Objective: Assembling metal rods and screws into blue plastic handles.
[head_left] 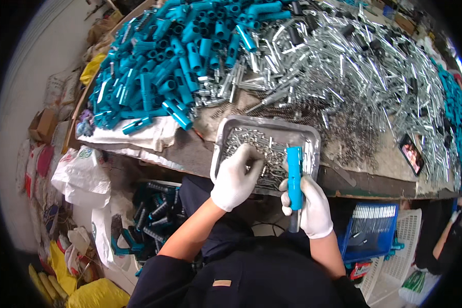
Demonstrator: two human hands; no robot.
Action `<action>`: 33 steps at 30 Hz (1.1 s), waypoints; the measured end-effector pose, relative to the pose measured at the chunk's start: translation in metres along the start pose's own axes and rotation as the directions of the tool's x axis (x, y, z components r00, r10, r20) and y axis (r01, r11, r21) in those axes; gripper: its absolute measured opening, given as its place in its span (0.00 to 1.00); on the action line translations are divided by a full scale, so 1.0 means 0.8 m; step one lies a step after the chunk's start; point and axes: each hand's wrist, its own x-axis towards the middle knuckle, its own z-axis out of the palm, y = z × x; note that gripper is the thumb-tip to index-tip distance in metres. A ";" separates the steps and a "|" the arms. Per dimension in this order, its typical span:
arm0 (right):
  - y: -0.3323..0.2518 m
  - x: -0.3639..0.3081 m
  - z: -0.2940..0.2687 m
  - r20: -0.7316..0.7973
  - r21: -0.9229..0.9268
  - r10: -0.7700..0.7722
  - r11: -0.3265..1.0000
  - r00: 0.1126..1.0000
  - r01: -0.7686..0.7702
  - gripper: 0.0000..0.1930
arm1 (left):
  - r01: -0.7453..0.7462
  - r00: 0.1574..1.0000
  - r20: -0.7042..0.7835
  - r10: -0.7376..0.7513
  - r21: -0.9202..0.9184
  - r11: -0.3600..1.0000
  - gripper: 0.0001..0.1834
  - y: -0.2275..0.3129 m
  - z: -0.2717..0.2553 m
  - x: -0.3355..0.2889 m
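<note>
My right hand [315, 209], in a white glove, is wrapped round a teal plastic tube [294, 179] held roughly upright. A dark rod end [294, 222] sticks out below the tube. My left hand [236, 180], gloved too, hovers over a shallow metal tray [294, 135], thumb and forefinger curled together. Whatever lies between those fingertips is too small to make out. Small silvery metal pins [249, 137] lie loose in the tray. The tube stands in front of the tray's near right part and hides some of it.
Teal tubes [174, 61] are heaped at the back left, shiny metal rods [344, 66] at the back right. Small springs [344, 123] cover the cloth. A phone [411, 154] lies right. Below the bench are a blue crate [369, 237] and dark-and-teal parts [156, 210]. Another person's arm [445, 236] shows far right.
</note>
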 end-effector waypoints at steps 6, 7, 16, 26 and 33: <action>-0.008 -0.001 -0.021 -0.044 0.028 -0.070 0.997 0.997 0.072 0.20 | 0.257 0.966 0.067 -0.248 -0.235 0.937 0.07 -0.002 0.005 -0.017; -0.010 -0.001 -0.020 -0.036 0.020 -0.071 0.997 0.997 0.072 0.20 | 0.265 0.964 0.061 -0.258 -0.269 0.926 0.09 -0.002 0.008 -0.020; -0.016 -0.007 -0.029 -0.059 0.005 -0.099 0.995 0.993 0.099 0.21 | 0.236 0.972 0.084 -0.222 -0.247 0.940 0.11 -0.010 0.022 -0.017; -0.079 -0.046 -0.086 -0.257 0.157 -0.387 0.887 0.885 0.434 0.24 | -0.362 0.916 0.198 0.348 0.034 0.932 0.08 0.070 0.140 0.098; -0.083 -0.064 -0.099 -0.272 0.172 -0.422 0.863 0.865 0.475 0.24 | -0.456 0.830 0.450 0.330 0.204 0.867 0.09 0.070 0.196 0.140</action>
